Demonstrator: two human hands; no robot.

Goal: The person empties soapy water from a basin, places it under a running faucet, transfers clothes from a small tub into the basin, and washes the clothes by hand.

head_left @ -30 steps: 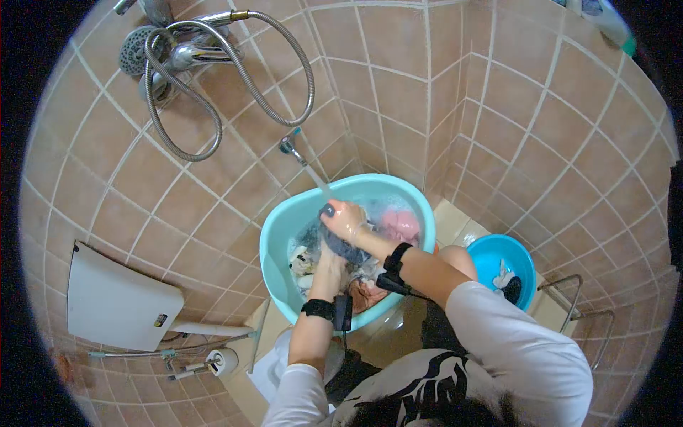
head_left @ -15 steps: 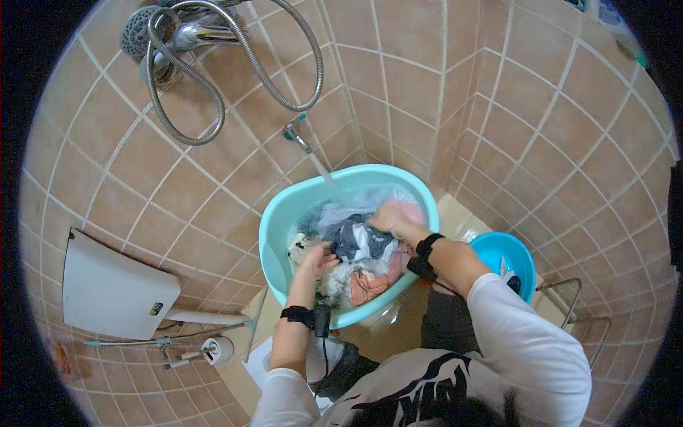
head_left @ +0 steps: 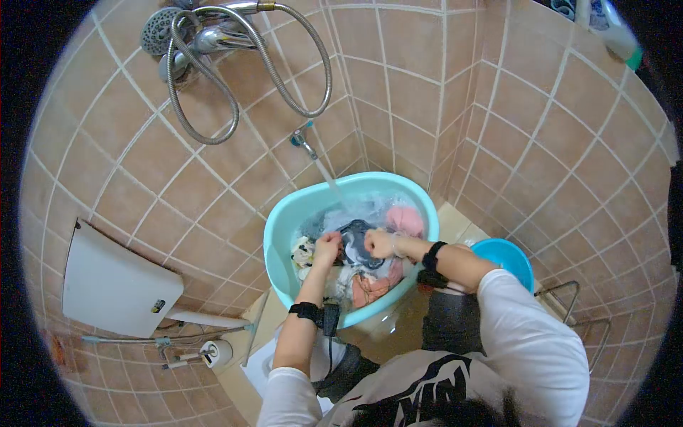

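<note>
A light turquoise tub (head_left: 274,267) holds water and a heap of wet clothes. My left hand (head_left: 329,248) is closed on the left side of a dark grey and white garment (head_left: 353,238). Fingers curled, my right hand (head_left: 380,243) grips the same garment on its right side. A pink cloth (head_left: 404,220) lies behind my right hand. Closer to my body is a peach-coloured cloth (head_left: 371,289), and a white cloth with dark spots (head_left: 302,252) rests by the tub's left wall. Some fingertips are hidden.
Water runs into the tub from a wall tap (head_left: 304,144). A smaller blue basin (head_left: 519,265) stands to the right on the floor. Above hangs a shower hose (head_left: 324,53). A white cistern (head_left: 121,281) and a paper roll (head_left: 216,353) are at left.
My hands have closed on the grey garment and come nearer each other. The right hand has moved down and away from the pink cloth, which shows more now. The view has tilted slightly.
</note>
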